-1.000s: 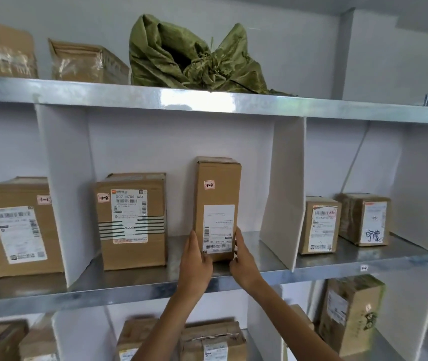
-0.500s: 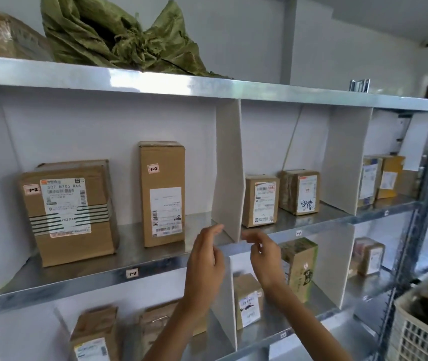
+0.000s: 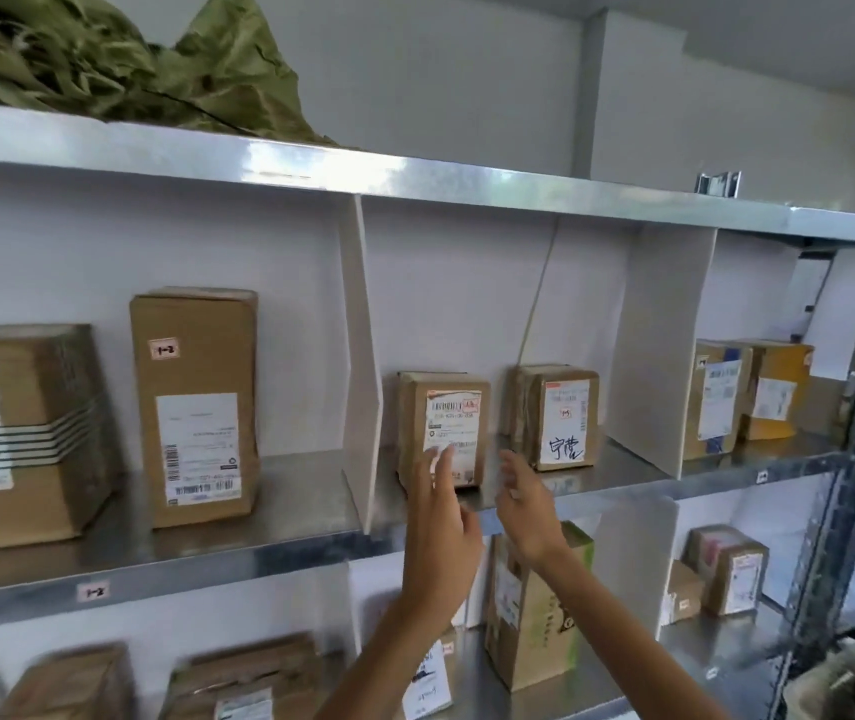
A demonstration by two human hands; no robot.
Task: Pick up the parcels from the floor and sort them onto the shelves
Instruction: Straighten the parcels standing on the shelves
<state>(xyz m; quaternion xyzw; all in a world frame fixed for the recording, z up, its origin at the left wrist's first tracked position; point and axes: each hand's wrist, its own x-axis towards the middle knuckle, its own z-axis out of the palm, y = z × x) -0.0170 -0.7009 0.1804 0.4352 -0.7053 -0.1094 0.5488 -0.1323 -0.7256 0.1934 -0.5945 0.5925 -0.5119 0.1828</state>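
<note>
Several parcels [image 3: 195, 402] already stand sorted on the middle shelf [image 3: 259, 556]. Left hand [image 3: 441, 532] and right hand [image 3: 526, 506] hover before it, fingers spread, holding nothing. Floor not visible, so remaining parcels unknown; likely another pickup next.

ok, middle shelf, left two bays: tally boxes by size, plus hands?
Big box: 1
Tall box: 1
Small boxes: 2
Left hand, right hand: 2
Total: 6
</note>
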